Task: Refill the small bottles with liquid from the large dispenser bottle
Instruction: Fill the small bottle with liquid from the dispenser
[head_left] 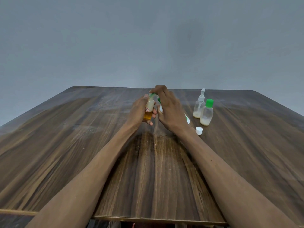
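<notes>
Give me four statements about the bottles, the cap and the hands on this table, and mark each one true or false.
1. The left hand grips a small bottle with amber liquid. True.
2. The green-capped bottle lies on its side. False: it stands upright.
3. A loose white cap rests on the table. True.
4. The pump-top bottle is full to the neck. False: only a low layer of pale liquid shows.
</notes>
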